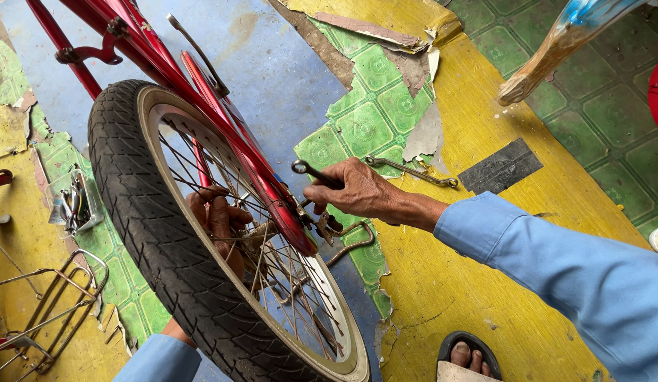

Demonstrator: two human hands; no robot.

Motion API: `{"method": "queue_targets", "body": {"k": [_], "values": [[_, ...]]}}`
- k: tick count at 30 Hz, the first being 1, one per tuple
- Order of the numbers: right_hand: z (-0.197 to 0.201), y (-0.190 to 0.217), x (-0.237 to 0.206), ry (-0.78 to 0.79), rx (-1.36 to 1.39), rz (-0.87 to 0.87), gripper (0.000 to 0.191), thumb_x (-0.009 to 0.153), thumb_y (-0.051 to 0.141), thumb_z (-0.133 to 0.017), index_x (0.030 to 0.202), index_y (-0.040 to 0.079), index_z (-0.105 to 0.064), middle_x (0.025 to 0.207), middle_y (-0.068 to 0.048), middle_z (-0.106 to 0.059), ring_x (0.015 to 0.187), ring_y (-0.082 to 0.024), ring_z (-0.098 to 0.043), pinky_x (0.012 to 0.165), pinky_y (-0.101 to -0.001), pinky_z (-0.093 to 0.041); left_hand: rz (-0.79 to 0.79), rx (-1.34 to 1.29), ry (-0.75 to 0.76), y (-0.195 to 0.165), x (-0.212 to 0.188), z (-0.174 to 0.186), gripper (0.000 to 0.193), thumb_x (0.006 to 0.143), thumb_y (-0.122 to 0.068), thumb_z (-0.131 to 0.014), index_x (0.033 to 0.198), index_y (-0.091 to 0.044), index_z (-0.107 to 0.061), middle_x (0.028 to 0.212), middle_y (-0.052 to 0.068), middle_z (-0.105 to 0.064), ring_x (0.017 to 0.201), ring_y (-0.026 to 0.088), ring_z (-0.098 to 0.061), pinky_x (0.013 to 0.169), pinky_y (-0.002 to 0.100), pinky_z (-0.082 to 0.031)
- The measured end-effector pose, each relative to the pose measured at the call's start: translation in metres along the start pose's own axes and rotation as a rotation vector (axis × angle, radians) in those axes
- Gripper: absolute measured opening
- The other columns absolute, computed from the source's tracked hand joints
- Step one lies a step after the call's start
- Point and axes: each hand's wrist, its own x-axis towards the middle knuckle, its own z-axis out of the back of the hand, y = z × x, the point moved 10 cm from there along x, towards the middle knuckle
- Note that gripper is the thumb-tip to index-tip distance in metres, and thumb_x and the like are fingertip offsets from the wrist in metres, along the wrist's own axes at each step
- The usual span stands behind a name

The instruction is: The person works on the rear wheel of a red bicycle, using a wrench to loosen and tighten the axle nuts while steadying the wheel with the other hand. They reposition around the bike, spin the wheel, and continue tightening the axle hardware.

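A red bicycle frame (226,124) lies upturned with its black-tyred wheel (148,233) in the middle of the view. My right hand (354,191) grips a dark ring wrench (316,173) set at the wheel's axle, on the near side of the frame. My left hand (219,219) reaches behind the spokes and holds something at the hub; the spokes partly hide its fingers. Both arms wear light blue sleeves.
A second wrench (412,170) lies on the floor just past my right hand. A small tray of tools (76,204) and a wire rack (49,311) sit at left. A wooden furniture leg (548,56) stands upper right. My sandalled foot (467,357) is below.
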Motion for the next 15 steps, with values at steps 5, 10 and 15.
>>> {"method": "queue_targets", "body": {"k": [5, 10, 15], "values": [[-0.001, 0.012, 0.001, 0.024, -0.013, 0.110, 0.029, 0.089, 0.027, -0.071, 0.106, 0.005, -0.078, 0.092, -0.006, -0.081, 0.085, -0.010, -0.075, 0.080, -0.0312, -0.060, 0.006, -0.018, 0.015, 0.003, 0.000, 0.002, 0.023, 0.114, -0.024, -0.045, 0.125, -0.005, -0.053, 0.085, 0.010, -0.073, 0.071, 0.016, -0.070, 0.060, 0.032, -0.057], [0.003, 0.023, -0.004, -0.014, -0.074, 0.220, 0.027, 0.083, 0.021, -0.077, 0.105, 0.005, -0.075, 0.099, -0.007, -0.079, 0.093, -0.012, -0.073, 0.086, -0.0316, -0.057, -0.014, -0.057, 0.012, 0.009, 0.002, 0.002, 0.024, 0.113, -0.023, -0.044, 0.128, -0.006, -0.052, 0.085, 0.011, -0.072, 0.070, 0.017, -0.070, 0.059, 0.033, -0.057], [0.003, 0.023, -0.005, -0.021, -0.071, 0.197, 0.026, 0.079, 0.017, -0.076, 0.101, 0.005, -0.075, 0.094, -0.006, -0.078, 0.089, -0.014, -0.071, 0.083, -0.0331, -0.058, -0.016, -0.073, 0.020, 0.013, 0.002, 0.002, 0.023, 0.114, -0.023, -0.044, 0.128, -0.006, -0.052, 0.084, 0.012, -0.072, 0.072, 0.018, -0.071, 0.059, 0.033, -0.058]]}}
